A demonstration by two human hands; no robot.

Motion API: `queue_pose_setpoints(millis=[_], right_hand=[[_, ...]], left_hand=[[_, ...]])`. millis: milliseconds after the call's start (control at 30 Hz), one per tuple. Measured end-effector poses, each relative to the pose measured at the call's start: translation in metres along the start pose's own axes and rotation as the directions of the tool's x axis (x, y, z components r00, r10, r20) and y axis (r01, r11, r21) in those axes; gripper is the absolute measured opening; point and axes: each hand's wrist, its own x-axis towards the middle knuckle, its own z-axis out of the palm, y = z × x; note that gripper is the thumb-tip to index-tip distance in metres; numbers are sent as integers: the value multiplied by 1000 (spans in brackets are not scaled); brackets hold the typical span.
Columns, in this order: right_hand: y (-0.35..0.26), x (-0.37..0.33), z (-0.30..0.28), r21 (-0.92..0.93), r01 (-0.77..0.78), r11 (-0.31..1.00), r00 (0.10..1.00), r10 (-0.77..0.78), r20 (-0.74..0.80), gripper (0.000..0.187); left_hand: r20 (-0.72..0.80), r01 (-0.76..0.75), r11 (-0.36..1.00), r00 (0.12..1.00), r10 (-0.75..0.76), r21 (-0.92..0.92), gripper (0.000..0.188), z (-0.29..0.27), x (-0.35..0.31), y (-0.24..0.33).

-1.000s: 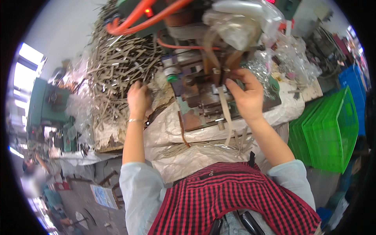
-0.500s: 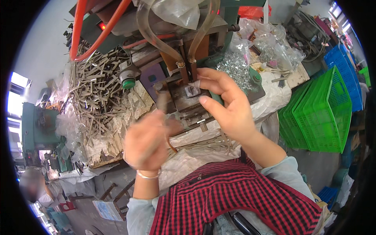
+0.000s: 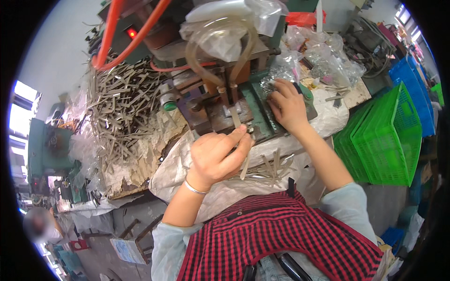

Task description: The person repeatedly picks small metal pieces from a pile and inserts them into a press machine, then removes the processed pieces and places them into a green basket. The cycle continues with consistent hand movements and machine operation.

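Observation:
My left hand (image 3: 218,157) is closed, thumb and forefinger pinching a thin flat metal strip (image 3: 236,118). The far end of that strip lies on the small metal die block (image 3: 220,116) of a bench press, under two upright posts (image 3: 228,96). To the right, my right hand (image 3: 289,107) is over the green press base (image 3: 262,100), at the near edge of a heap of small shiny metal pieces (image 3: 280,70). Its fingers are bent and somewhat apart, with nothing visible in them; the fingertips' undersides are hidden.
Many loose metal strips (image 3: 117,98) are piled on the bench at left; more strips (image 3: 269,168) lie on white sheeting before the press. A green button (image 3: 169,106) sits left of the die. Red hoses (image 3: 110,42) loop above. Stacked green crates (image 3: 379,136) stand at right.
My left hand has moved right and in to the die, with a strip now in its fingers on the block. My right hand has drawn back from the die, rightward toward the heap of pieces.

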Motion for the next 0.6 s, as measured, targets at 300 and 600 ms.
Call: queue_pose_setpoints(millis=[300,600], right_hand=[[14,-4,2,226,-387,894,897,422,-134,13],[-9,-1,-4,346,-423,838,875,476,-84,20]], left_hand=[[-108,434,849,900,-422,302,19,-45,-56,25],[-43,629,188,333,-942,754,28,-22,-108,-158]])
